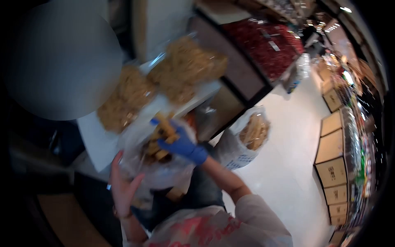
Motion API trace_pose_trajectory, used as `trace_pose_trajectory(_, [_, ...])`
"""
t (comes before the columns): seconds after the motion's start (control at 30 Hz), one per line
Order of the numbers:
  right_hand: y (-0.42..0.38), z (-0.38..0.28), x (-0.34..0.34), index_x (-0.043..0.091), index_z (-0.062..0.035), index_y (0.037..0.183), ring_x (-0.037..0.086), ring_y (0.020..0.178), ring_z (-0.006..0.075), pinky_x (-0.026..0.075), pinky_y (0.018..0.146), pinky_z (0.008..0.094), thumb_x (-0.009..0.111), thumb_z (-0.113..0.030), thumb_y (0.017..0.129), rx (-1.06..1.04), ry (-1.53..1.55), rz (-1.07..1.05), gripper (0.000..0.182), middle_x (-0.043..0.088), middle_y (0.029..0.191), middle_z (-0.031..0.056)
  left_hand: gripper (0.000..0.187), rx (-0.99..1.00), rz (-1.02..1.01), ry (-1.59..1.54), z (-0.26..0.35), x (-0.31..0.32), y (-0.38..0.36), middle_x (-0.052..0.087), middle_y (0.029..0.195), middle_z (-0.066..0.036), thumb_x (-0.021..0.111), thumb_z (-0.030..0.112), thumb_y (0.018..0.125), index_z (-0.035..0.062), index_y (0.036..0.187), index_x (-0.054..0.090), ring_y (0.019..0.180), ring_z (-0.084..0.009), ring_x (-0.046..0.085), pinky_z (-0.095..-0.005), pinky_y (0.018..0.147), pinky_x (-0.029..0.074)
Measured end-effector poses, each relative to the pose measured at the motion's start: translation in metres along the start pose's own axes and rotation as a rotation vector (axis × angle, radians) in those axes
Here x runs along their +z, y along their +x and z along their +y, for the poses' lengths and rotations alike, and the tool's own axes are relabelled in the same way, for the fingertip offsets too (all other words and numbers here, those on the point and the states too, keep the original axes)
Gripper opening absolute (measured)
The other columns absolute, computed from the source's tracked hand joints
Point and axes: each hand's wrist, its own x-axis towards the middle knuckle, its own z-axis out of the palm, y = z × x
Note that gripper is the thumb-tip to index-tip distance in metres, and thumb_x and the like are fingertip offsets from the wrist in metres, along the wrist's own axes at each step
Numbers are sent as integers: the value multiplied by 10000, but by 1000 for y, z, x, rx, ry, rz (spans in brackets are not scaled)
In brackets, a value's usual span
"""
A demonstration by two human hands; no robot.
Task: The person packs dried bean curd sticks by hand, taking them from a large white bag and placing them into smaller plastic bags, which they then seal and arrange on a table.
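My right hand [185,147], in a blue glove, is closed around a bunch of tan, stick-like chunks [165,126], blurred and too indistinct to name. It is over the mouth of a clear plastic bag [173,175], where more of the same chunks lie. At the left side of this bag is my left hand [122,190], bare, with thumb and fingers spread apart. Behind the bag, a white table [93,145] carries filled clear bags of brown food pieces [128,99] and another pile of bagged pieces [187,61].
A white sack [233,149] with brown contents stands on the pale floor [284,152] to the right. Beyond the table is a dark-framed bin of red packets [263,45]. Cardboard boxes [331,173] and shelves line the far right. A blurred round shape [61,61] covers the upper left.
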Motion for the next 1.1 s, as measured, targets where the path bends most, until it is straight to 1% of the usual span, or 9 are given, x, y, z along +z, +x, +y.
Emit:
trace_pose_trajectory(0.03, [4,12,0,427,-96,1315,572,857,151,456,816,291,682,-186,737,-199,-276,67,639,588,1022,105,756,6,-5,38,2,2,3,475,1253,-170,778,114,636,-6,1279,400,1176,-270,444,-346,1001,328])
trace_pose_trajectory(0.07, [11,-26,-11,406,-107,1331,560,796,147,460,779,279,658,-155,744,-189,-340,21,640,580,1012,86,761,24,3,100,4,4,5,478,1255,-169,783,125,634,-1,1280,401,1176,-280,450,-351,996,337])
trace_pose_trajectory(0.13, [17,-26,-9,434,-80,1298,537,815,108,447,778,255,619,-57,734,-280,-169,74,594,569,1084,52,770,33,3,195,6,3,5,481,1259,-169,792,156,635,7,1282,402,1175,-300,460,-364,985,355])
trace_pose_trajectory(0.27, [18,-41,-16,480,-87,1235,500,926,91,424,833,245,592,29,715,-234,-175,158,545,536,1136,-1,786,27,-20,233,-1,-1,4,465,1294,-147,788,142,635,30,1301,384,1212,-271,441,-357,1009,339])
trace_pose_trajectory(0.37, [18,-51,-14,495,-76,1196,497,938,102,417,853,246,586,52,707,-148,80,200,514,536,1092,20,786,-16,-46,200,-3,0,3,460,1300,-149,785,173,644,33,1304,382,1218,-276,435,-352,1012,336])
trace_pose_trajectory(0.67, [30,-67,15,454,-39,1221,490,981,111,411,880,255,575,67,696,-164,205,127,549,497,1144,29,795,18,-126,167,3,18,4,428,1331,-155,779,162,650,21,1313,362,1240,-282,411,-343,1020,325])
trace_pose_trajectory(0.77, [33,-76,12,443,-34,1232,489,981,116,392,908,257,547,36,712,-123,455,296,535,486,1144,45,830,22,-114,153,-1,18,3,418,1338,-160,787,139,635,19,1324,341,1246,-276,404,-341,1026,317])
trace_pose_trajectory(0.87, [32,-74,17,441,-43,1238,484,987,117,385,916,256,552,45,701,-15,699,289,555,480,1142,41,858,0,-108,103,-1,19,3,410,1347,-152,794,123,623,20,1333,324,1256,-263,393,-338,1032,309])
trace_pose_trajectory(1.1, [12,-40,42,413,-64,1266,457,1029,117,377,924,252,562,45,720,72,588,66,577,454,1172,19,866,-46,-64,-66,-1,17,6,399,1352,-128,790,107,632,32,1348,309,1263,-237,378,-345,1044,292])
